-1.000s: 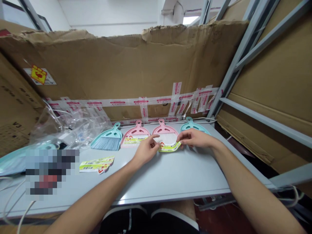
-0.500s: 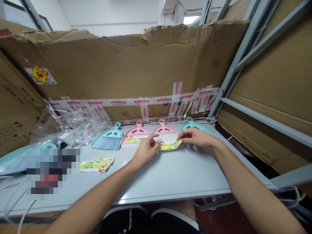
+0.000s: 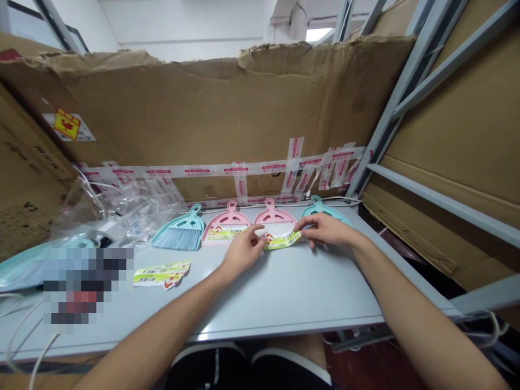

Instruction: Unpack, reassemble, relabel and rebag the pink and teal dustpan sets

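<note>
Yellow-green label point(image 3: 283, 239), printed, slightly bowed, spans the gap between my two hands, at the front of the right-hand pink dustpan point(image 3: 270, 213), towards the far edge of the counter point(image 3: 292, 295). My right hand point(image 3: 327, 229) has its grip pinching the label's right end, thumb and index finger together there. My left hand point(image 3: 245, 248) is at the label's left end, index finger reaching out over the white brush point(image 3: 276, 224) in that dustpan, thumb below; from my remote view I can't tell whether this grip pinches the label or just touches it.

I count four dustpans in a row along the far edge. Leftmost is a teal dustpan point(image 3: 194, 218) with a blue brush point(image 3: 176, 239) in it. Next, the left-hand pink dustpan point(image 3: 231, 215), a second label point(image 3: 221, 233) across its front, partly behind my left hand. Right end of the row: another teal dustpan point(image 3: 316, 206), partly covered by my right hand.

Loose labels point(image 3: 160, 273) lie overlapping on the counter's left half, near my left forearm. Clear plastic bags point(image 3: 134, 208) heap up by the far left corner. Big cardboard box point(image 3: 211, 114) stands behind the far edge, printed tape across its lower part.
</note>
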Available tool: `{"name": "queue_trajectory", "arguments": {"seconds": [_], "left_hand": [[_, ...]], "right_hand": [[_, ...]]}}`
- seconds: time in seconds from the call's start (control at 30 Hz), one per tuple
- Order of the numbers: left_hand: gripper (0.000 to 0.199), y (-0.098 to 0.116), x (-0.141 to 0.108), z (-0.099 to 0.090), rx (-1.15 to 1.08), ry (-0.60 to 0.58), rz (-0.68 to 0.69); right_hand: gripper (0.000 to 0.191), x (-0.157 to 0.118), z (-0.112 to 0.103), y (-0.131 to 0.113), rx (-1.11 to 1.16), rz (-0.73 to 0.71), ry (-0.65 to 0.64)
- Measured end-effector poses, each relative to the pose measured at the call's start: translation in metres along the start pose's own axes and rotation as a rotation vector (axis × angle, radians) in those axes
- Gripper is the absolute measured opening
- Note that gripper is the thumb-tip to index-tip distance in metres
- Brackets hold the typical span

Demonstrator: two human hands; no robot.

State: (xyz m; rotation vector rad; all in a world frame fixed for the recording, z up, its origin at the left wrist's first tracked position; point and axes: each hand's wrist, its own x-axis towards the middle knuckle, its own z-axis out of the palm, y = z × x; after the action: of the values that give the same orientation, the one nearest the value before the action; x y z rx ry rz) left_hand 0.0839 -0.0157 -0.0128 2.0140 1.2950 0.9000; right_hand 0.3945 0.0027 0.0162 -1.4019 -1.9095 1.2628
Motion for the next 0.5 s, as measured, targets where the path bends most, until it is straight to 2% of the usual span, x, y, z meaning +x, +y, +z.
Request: {"name": "queue_trajectory", "arguments": {"seconds": [0.2, 0.37, 0.5], "left_hand": [[0.029, -0.0005, 0.0011, -0.0018, 0.046, 0.022, 0.073], [0.029, -0.0004, 0.0018, -0.0038, 0.213, 0.047, 0.175], [0.03, -0.0007, 0.0021, -0.0048, 0.317, 0.014, 0.207]], "right_hand": [[0.054, 0.0013, -0.0027, 0.0025, -0.023, 0.002, 0.004], [0.053, 0.0014, -0.0038, 0.0045, -0.005, 0.023, 0.015], [0.06, 0.0017, -0.0022, 0.0061, -0.046, 0.03, 0.034]]}}
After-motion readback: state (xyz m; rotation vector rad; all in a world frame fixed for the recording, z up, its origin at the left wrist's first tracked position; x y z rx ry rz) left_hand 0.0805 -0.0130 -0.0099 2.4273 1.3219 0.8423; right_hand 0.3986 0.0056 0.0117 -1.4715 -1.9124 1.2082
